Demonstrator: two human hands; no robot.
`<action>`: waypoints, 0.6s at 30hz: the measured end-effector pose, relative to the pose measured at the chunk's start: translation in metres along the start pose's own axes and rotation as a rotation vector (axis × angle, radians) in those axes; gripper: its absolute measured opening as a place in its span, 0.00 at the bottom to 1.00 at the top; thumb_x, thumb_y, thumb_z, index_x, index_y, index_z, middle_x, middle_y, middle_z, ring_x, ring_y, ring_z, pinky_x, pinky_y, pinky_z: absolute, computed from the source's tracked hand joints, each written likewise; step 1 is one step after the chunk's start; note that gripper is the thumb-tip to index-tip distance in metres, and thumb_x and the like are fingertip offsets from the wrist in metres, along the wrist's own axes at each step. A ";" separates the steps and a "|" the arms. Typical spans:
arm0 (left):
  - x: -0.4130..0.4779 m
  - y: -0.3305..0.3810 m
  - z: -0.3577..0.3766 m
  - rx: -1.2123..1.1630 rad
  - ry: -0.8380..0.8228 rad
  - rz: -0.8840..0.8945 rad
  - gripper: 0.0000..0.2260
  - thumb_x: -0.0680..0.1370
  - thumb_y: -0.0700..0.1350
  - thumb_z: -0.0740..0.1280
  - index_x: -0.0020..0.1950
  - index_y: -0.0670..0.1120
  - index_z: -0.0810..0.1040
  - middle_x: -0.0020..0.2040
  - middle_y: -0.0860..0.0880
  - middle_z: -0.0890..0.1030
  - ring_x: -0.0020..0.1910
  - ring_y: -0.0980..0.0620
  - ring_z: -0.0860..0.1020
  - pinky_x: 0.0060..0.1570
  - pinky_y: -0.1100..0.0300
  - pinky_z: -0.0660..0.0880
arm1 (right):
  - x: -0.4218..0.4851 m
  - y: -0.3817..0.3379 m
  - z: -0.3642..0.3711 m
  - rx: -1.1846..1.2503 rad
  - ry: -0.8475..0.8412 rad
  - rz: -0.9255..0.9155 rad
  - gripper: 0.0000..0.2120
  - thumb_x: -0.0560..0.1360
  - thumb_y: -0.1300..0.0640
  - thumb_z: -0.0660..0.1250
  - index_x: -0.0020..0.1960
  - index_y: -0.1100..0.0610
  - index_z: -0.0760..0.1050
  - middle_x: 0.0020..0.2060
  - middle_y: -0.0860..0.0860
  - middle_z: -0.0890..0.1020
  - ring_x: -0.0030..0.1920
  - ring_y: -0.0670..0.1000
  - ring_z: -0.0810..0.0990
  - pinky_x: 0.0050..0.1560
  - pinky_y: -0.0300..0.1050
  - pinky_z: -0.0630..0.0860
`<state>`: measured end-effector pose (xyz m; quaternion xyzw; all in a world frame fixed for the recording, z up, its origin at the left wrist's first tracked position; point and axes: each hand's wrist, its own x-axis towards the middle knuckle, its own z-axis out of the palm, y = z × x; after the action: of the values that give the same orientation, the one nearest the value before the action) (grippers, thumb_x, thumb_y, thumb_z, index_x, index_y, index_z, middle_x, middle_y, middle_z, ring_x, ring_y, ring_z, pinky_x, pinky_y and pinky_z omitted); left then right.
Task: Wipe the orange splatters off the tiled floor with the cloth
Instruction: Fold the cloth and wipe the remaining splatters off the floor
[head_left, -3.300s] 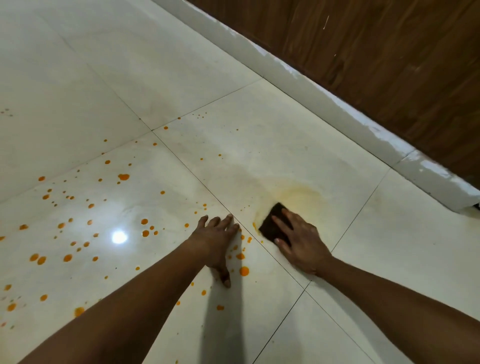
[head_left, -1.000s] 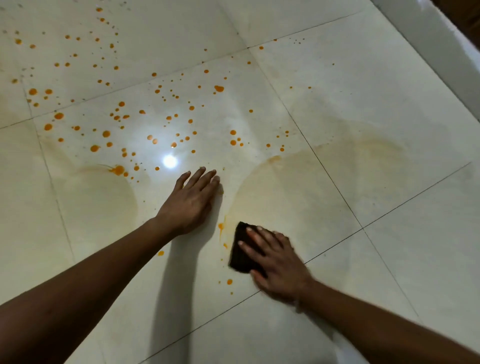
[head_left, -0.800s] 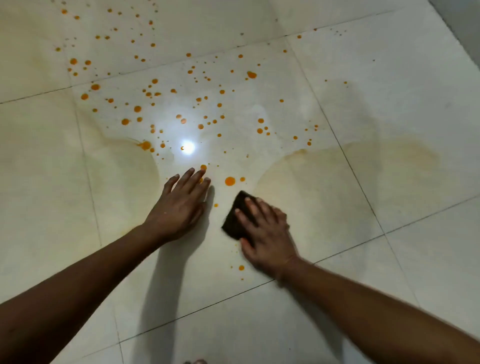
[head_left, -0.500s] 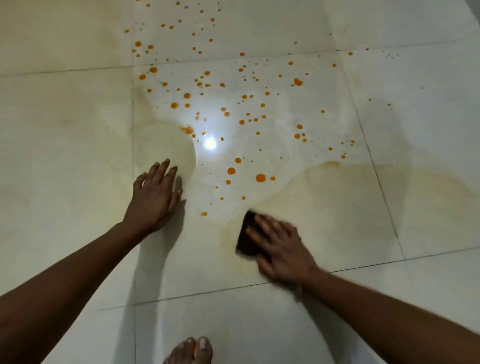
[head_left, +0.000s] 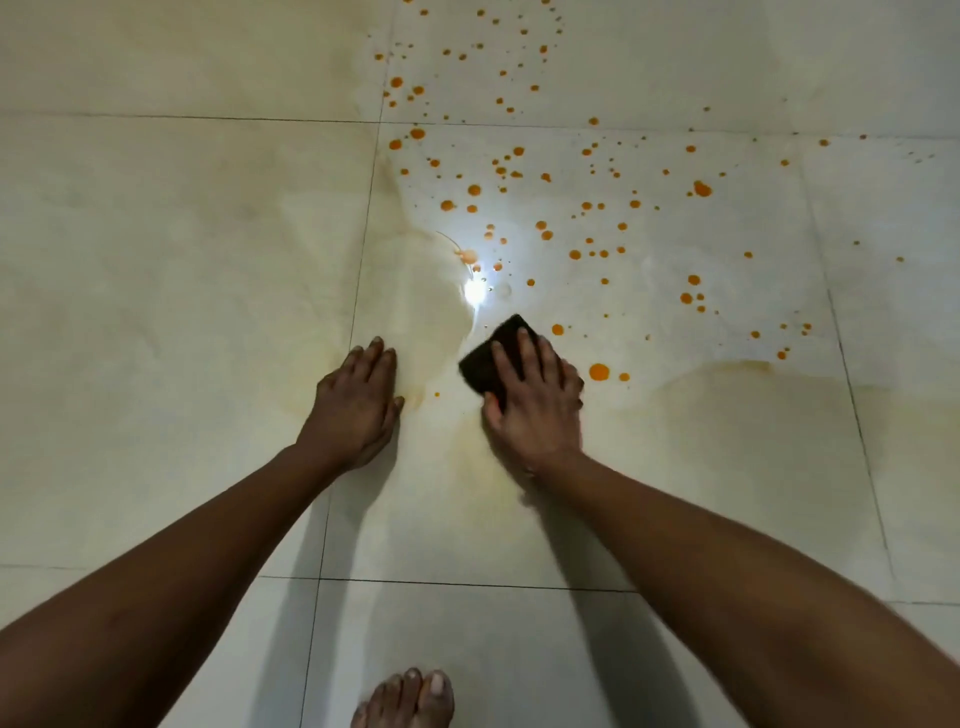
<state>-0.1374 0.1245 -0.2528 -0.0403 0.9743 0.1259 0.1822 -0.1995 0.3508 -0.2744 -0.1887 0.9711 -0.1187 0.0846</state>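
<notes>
The right hand (head_left: 535, 405) lies palm-down on a dark cloth (head_left: 491, 358), its fingers (head_left: 524, 353) spread flat over the top and pressing it against the tiled floor (head_left: 156, 260) — a flat press rather than a closed grip, with the thumb along the cloth's near edge. The cloth sits on the central tile, just below a bright glare spot (head_left: 475, 293), and its far corner pokes out beyond the fingertips. Just beside the right hand lie two orange drops (head_left: 599, 371), the larger one nearest the knuckles. Many more orange splatters (head_left: 545, 208) are scattered over the far half of this tile and across the grout line onto the tile beyond. Pale yellowish smears (head_left: 727, 415) mark the floor to the right of the cloth and around the left hand (head_left: 356, 410). That hand rests open and flat on the floor, fingers together, holding nothing — near the cloth but apart from it. Bare toes (head_left: 410, 699) show at the floor's near edge.
</notes>
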 end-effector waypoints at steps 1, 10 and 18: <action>0.000 0.000 0.000 0.001 0.005 -0.005 0.33 0.77 0.59 0.46 0.76 0.41 0.59 0.78 0.40 0.58 0.75 0.38 0.60 0.64 0.40 0.66 | 0.004 -0.018 0.005 0.019 -0.009 -0.033 0.31 0.72 0.44 0.57 0.75 0.49 0.63 0.76 0.55 0.60 0.75 0.58 0.58 0.70 0.60 0.58; 0.001 -0.011 0.000 -0.047 0.026 0.014 0.30 0.77 0.55 0.43 0.78 0.45 0.58 0.79 0.45 0.57 0.76 0.42 0.57 0.67 0.42 0.63 | 0.024 0.021 -0.003 -0.040 -0.015 -0.101 0.31 0.72 0.43 0.55 0.75 0.48 0.64 0.76 0.55 0.62 0.75 0.58 0.59 0.70 0.59 0.59; 0.014 -0.016 -0.013 -0.119 0.177 0.037 0.24 0.77 0.47 0.50 0.69 0.43 0.72 0.68 0.43 0.74 0.65 0.40 0.73 0.61 0.45 0.69 | -0.036 0.009 0.009 -0.021 -0.118 -0.508 0.31 0.72 0.44 0.60 0.74 0.48 0.65 0.76 0.54 0.63 0.75 0.57 0.60 0.69 0.57 0.59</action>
<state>-0.1529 0.1052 -0.2497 -0.0442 0.9780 0.1830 0.0904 -0.1674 0.3712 -0.2806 -0.4338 0.8872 -0.1149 0.1068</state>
